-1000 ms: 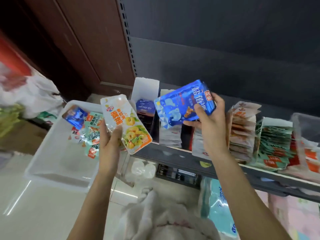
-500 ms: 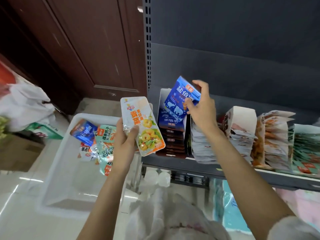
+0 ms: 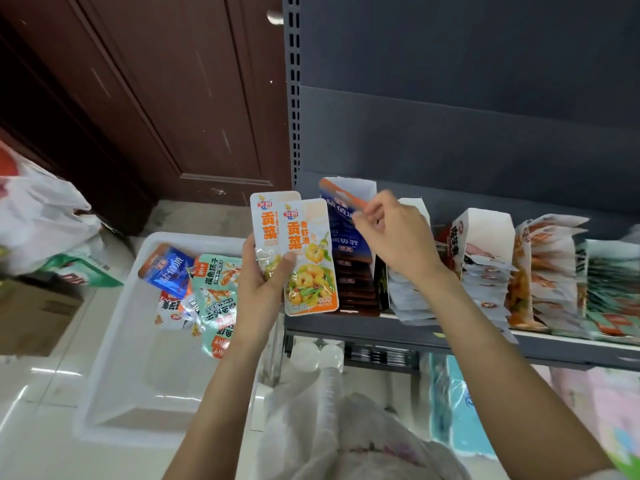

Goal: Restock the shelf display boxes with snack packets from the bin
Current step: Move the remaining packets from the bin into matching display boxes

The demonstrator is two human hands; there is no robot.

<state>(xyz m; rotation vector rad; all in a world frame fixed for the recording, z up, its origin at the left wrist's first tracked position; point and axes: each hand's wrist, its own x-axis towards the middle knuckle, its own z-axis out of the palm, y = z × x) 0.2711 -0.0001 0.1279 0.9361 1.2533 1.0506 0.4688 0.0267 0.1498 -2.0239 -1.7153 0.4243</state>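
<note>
My left hand [image 3: 263, 289] grips two white-and-orange shrimp snack packets [image 3: 304, 258], fanned upright in front of the shelf's left end. My right hand [image 3: 394, 237] pinches a blue packet [image 3: 341, 211] by its top edge, with the packet down in the leftmost display box [image 3: 360, 192] above the dark packets stacked there. The white bin [image 3: 128, 375] sits on the floor at the left. In it lie a blue packet [image 3: 169, 271], teal packets [image 3: 216, 289] and a white one [image 3: 171, 311].
Further display boxes [image 3: 485, 244] with white, orange and green packets line the grey shelf [image 3: 381, 332] to the right. A brown door [image 3: 156, 98] stands behind the bin. White plastic bags [image 3: 38, 216] and a cardboard box [image 3: 31, 317] lie at far left.
My right hand has lowered the blue packet from above the shelf into the leftmost display box. My left hand holds the shrimp packets more upright; a second one now shows behind the first.
</note>
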